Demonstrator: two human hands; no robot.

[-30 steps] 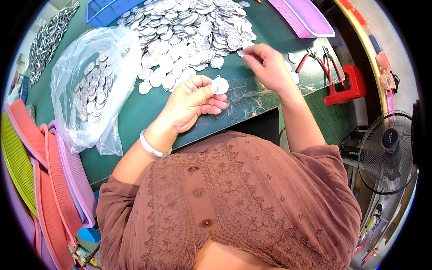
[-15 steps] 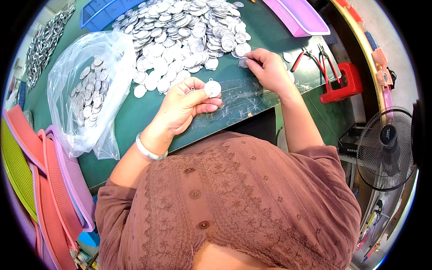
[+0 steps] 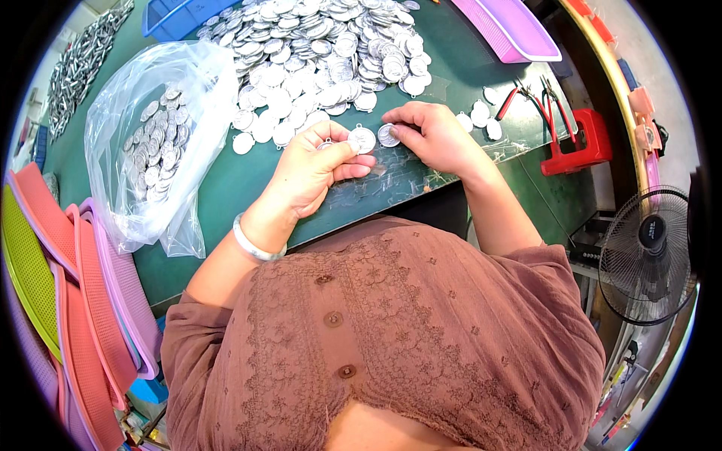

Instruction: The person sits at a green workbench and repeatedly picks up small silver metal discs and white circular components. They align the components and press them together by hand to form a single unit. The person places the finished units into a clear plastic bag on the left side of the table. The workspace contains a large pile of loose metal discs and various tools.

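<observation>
My left hand [image 3: 307, 174] is closed, pinching a round silver medallion [image 3: 362, 139] with a small loop at its rim between thumb and fingers. Part of another medallion [image 3: 325, 145] shows behind the thumb in the same hand. Close by on the right, my right hand [image 3: 438, 140] grips a second round medallion [image 3: 388, 135] by its edge. The two discs nearly meet; whether they touch I cannot tell. Beyond both hands spreads a big heap of similar medallions [image 3: 316, 68] on the green table [image 3: 248, 195].
Left of my hands, a clear plastic bag [image 3: 105, 150] holds more medallions. A blue basket [image 3: 177, 22] and a purple basket [image 3: 526, 49] stand at the back. Red-handled pliers [image 3: 508, 103] lie at right by a red holder [image 3: 579, 154] and several loose medallions. Stacked baskets [image 3: 90, 316] stand lower left.
My right hand has moved left from the heap's right edge, bringing its medallion beside the one in my left hand. Loose medallions right of that hand are now uncovered.
</observation>
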